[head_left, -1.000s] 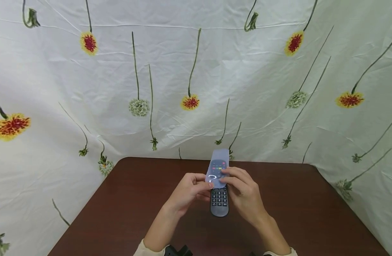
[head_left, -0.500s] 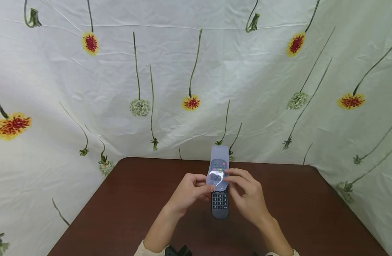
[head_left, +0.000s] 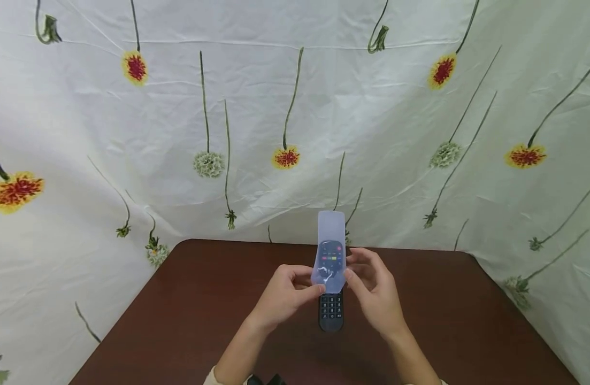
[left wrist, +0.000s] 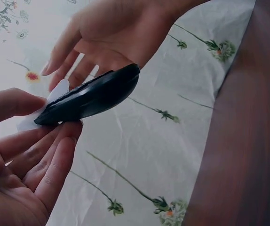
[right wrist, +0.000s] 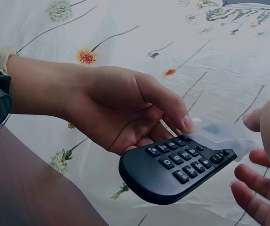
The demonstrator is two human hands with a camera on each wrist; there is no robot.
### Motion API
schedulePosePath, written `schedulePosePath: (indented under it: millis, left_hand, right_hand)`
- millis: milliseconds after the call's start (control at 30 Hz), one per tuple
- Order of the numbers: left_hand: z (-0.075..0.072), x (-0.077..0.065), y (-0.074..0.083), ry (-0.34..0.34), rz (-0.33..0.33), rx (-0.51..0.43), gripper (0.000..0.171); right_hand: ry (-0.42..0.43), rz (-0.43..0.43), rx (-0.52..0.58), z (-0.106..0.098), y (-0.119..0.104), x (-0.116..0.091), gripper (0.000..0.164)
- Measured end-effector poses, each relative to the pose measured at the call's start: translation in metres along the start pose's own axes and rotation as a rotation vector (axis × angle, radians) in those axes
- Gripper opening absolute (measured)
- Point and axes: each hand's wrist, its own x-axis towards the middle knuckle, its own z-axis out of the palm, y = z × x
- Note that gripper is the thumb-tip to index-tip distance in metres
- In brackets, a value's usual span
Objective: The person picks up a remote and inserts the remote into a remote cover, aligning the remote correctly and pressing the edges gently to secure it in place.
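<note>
1. now that the right hand (head_left: 377, 294) has moved from atop the clear sleeve (head_left: 331, 224) to its right edge, fingers loose, the coloured buttons (head_left: 331, 258) show plainly.
2. the left hand (head_left: 286, 294) pinches sleeve and remote (head_left: 331, 322) together above the table (head_left: 217, 305); number keys (right wrist: 178, 160) stick out, so it seems only partly covered.
3. a flowered cloth (head_left: 256, 107) hangs behind; the left thumb blocks part of the sleeve's lower edge.

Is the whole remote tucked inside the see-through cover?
No, the remote sticks out of the see-through cover, leaving its number buttons bare.
</note>
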Motion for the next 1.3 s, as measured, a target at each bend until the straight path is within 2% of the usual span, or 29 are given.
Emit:
schedulePosePath:
  millis: [100,233,467,667,967,1100,1300]
  left_hand:
    - [0.0000,-0.0010,0.0000,0.006,0.006,0.003,0.025]
    - [-0.0027,-0.0009,0.0012,0.031,0.011,0.026,0.024]
    - [-0.0059,-0.0008,0.0035,0.048,0.040,0.071,0.025]
    - [-0.0077,0.0009,0.0036,0.052,0.072,0.135,0.025]
    - [-0.0077,-0.0002,0.0028,0.089,0.048,0.133,0.032]
    - [-0.0070,-0.0001,0.0039,0.135,0.081,0.126,0.032]
    - [-0.0061,0.0004,0.0042,0.170,0.131,0.126,0.027]
  right_hand:
    - [-0.004,0.097,0.023,0.0010,-0.0006,-0.0001,0.042]
    - [-0.038,0.184,0.027,0.0027,0.0006,0.0006,0.039]
    - [-0.177,0.272,0.035,0.0045,0.0036,0.0009,0.028]
    - [-0.221,0.219,0.027,0.0056,0.0056,0.0013,0.022]
    - [-0.130,0.184,-0.060,0.0077,0.0048,-0.0001,0.013]
    - [-0.097,0.141,-0.130,0.0078,0.0043,0.0003,0.011]
    - [-0.121,0.080,-0.201,0.0095,0.0031,-0.0012,0.013]
